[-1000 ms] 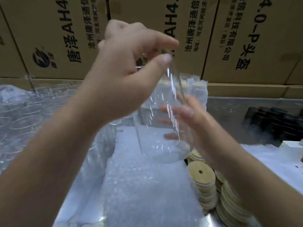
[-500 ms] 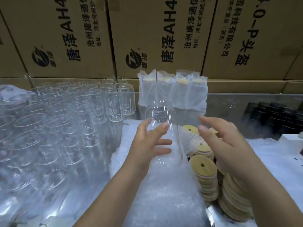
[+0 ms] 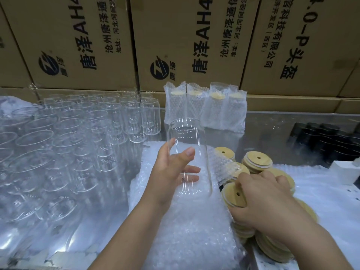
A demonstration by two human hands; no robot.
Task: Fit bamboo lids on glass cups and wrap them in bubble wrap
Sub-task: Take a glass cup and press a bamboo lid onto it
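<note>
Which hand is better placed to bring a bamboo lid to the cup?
Right. The right hand grips a bamboo lid beside the glass cup, which the left hand steadies.

Glass cups (image 3: 39, 191) at lower left smear into blur. The right hand (image 3: 266, 199) hides its fingertips behind the bamboo lid (image 3: 230, 195) and covers part of the lid stacks (image 3: 272, 248). Dark objects (image 3: 323, 141) at right are unidentifiable. Cardboard boxes (image 3: 78, 36) run off the top.

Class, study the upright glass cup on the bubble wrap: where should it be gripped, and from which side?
Round its straight wall at mid-height, from the left, as the left hand does. The glass cup stands upright, mouth up, so a side grip probably leaves the rim free for the bamboo lid in the right hand.
</note>
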